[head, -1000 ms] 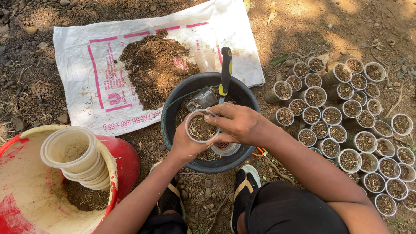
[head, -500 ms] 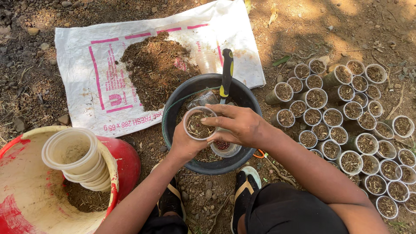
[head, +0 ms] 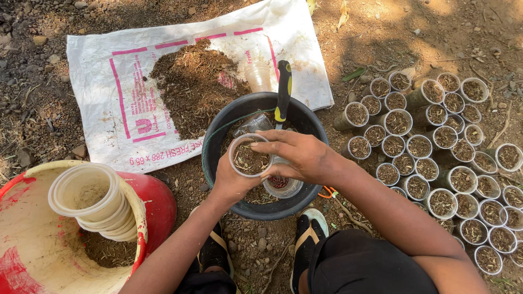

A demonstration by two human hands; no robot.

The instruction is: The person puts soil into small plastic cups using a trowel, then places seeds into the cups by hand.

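My left hand grips a clear plastic cup filled with brown soil, held over a black bucket. My right hand rests on the cup's right rim, fingers curled against it. Below my hands, inside the bucket, stands another clear cup with reddish bits in it. A trowel with a black and yellow handle leans on the bucket's far rim.
A white sack with a soil pile lies behind the bucket. Several soil-filled cups stand packed together at the right. A red and cream bucket with stacked empty cups sits at the left. My feet in sandals are below.
The cup and both hands have stayed over the bucket with only a slight shift; my right hand still works at the cup's rim.
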